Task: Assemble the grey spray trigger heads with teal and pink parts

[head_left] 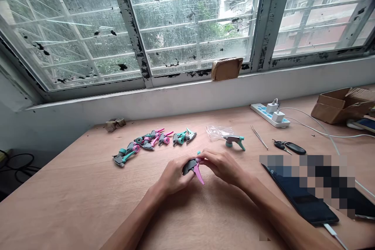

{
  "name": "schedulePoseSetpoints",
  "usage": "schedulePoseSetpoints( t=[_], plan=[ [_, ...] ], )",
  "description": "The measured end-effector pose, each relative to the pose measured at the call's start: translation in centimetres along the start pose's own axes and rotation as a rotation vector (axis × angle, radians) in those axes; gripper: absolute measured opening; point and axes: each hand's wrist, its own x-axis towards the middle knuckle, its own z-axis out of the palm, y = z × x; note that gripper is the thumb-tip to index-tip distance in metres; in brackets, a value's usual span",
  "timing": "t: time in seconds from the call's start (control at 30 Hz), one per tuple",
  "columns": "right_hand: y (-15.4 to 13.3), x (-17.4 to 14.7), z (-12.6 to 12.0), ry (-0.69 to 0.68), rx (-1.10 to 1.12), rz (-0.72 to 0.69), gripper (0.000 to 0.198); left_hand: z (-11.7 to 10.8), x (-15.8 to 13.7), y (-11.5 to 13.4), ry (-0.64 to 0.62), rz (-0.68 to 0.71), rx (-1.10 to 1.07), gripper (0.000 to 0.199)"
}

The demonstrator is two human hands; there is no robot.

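Note:
A grey spray trigger head (190, 166) with a pink lever is held just above the wooden table. My left hand (175, 174) is closed around its grey body, and the lever points down toward me. The fingers of my right hand (221, 165) are closed at its front end, where a bit of teal shows above the fingertips. Past my right hand lies a grey and teal spray trigger head (234, 140). Beyond my left hand, several grey, pink and teal spray trigger heads (148, 139) lie in a loose row.
A clear plastic bag (218, 132), tweezers (259, 138) and keys (280, 145) lie at the back right. A power strip (271, 115) with white cables stands near a cardboard box (331, 105). A black phone (299, 193) with a cable is beside my right forearm.

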Motion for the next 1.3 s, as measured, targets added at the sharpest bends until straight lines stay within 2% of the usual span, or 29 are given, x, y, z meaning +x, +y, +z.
schedulePoseSetpoints(
  t=[0.13, 0.33, 0.53, 0.7, 0.93, 1.3],
  plan=[
    [-0.5, 0.1, -0.2, 0.002, -0.026, 0.022, 0.024, 0.1, 0.0, 0.0, 0.006, -0.01, 0.035, 0.044],
    [-1.0, 0.3, 0.0, -0.048, -0.055, 0.055, 0.038, 0.2, -0.1, 0.4, 0.012, 0.019, 0.104, 0.047],
    [-1.2, 0.5, 0.8, -0.149, 0.058, 0.228, 0.044, 0.2, -0.1, 0.2, -0.002, 0.048, 0.203, 0.047],
    [-1.4, 0.5, 1.3, -0.091, -0.028, 0.257, 0.037, -0.2, 0.0, -0.6, 0.025, 0.035, 0.254, 0.046],
    [-1.1, 0.6, 1.0, 0.008, 0.105, 0.169, 0.011, -0.5, 0.2, -1.1, 0.048, 0.045, 0.256, 0.044],
    [-0.8, 0.5, 1.0, -0.019, -0.017, 0.106, 0.003, -0.5, 0.1, -1.1, -0.012, 0.074, 0.154, 0.044]
  ],
)
